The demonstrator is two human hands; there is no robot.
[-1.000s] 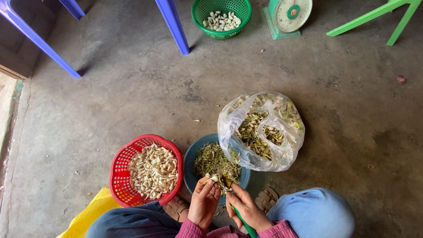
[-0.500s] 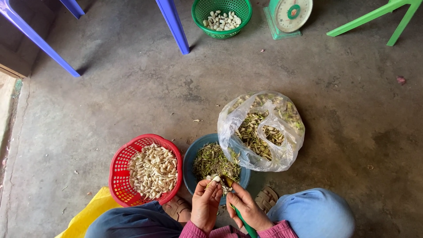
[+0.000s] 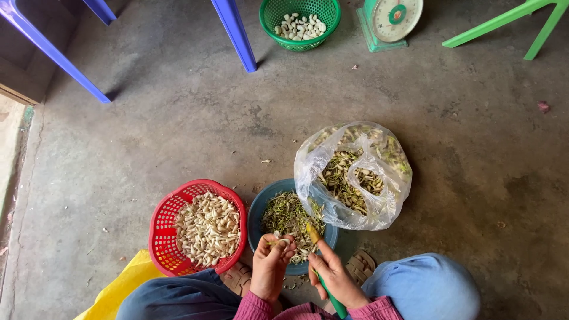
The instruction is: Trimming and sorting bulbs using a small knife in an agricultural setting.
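Note:
My left hand (image 3: 269, 264) pinches a small pale clove-like piece (image 3: 280, 242) over the blue bowl (image 3: 261, 204), which holds greenish peelings. My right hand (image 3: 335, 274) grips a green-handled knife (image 3: 323, 277), its tip close to the piece. A red basket (image 3: 163, 216) full of pale peeled pieces stands to the left of the bowl. A clear plastic bag (image 3: 385, 207) of unpeeled pieces and husks lies open to the right of the bowl, touching its rim.
A green basket (image 3: 269, 15) with a few white pieces and a green kitchen scale (image 3: 388, 21) stand far off on the concrete floor. Blue stool legs (image 3: 234, 35) and green stool legs (image 3: 504, 21) are at the top. My knees and a yellow cloth (image 3: 115, 293) fill the bottom edge.
Both hands have stayed over the blue bowl with only small finger and knife movements on the piece. Nothing else has moved.

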